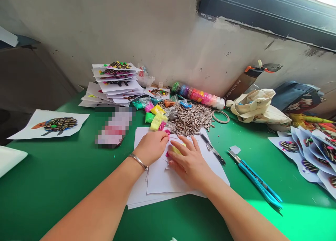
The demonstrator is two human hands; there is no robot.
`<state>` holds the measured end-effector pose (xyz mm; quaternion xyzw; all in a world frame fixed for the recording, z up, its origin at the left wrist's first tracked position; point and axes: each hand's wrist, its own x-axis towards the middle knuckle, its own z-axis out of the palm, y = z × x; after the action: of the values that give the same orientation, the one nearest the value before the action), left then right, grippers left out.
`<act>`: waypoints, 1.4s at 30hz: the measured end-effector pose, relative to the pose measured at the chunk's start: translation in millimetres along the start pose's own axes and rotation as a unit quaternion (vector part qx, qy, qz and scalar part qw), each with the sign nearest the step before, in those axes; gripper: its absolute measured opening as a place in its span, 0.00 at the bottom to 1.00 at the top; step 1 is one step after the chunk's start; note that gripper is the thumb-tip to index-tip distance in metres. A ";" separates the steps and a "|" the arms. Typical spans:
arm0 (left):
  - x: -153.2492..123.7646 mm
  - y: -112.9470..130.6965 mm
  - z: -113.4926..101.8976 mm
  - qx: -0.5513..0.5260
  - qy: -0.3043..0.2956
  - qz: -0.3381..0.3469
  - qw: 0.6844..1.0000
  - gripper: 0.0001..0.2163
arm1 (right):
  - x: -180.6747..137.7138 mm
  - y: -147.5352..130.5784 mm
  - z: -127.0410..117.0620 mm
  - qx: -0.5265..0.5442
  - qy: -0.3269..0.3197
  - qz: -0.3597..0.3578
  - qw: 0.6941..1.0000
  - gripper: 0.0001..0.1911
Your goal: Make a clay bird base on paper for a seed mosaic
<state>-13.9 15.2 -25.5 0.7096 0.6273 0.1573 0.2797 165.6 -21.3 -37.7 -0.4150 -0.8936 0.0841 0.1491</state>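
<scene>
My left hand (151,147), with a silver bracelet at the wrist, is closed in a pinch on magenta modelling clay (167,132). Fingers spread, my right hand (189,161) lies low over the white paper sheets (164,181). A flat yellow clay shape (179,149) shows partly between its fingers, and a small magenta bit (167,154) sits by its fingertips. Beyond my hands are small bags of coloured clay, among them a yellow bag (156,122), and a heap of striped sunflower seeds (190,116).
A black pen (212,149) lies on the sheets' right side. Farther right is a blue utility knife (256,179) with its blade showing. Seed pictures form a stack (115,85) at the back left; others (309,151) lie right. A tape roll (221,116) and cloth bag (258,106) stand behind.
</scene>
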 end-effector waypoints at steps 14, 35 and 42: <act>1.4 0.5 -0.4 0.003 -0.002 -0.002 1.000 0.13 | 0.4 -2.3 -4.1 -0.026 -0.047 0.005 0.999 0.13; 1.6 -2.8 1.5 -0.005 0.015 0.012 1.000 0.13 | -20.8 -0.8 7.8 -0.050 -0.023 -0.014 0.998 0.23; 2.4 -1.9 1.9 -0.002 0.014 0.010 1.000 0.13 | -19.2 2.0 2.2 -0.040 -0.016 0.007 0.999 0.20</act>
<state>-13.9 17.2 -28.4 0.7132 0.6234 0.1713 0.2709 178.0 -34.7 -44.1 -0.4257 -0.8955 0.0561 0.1171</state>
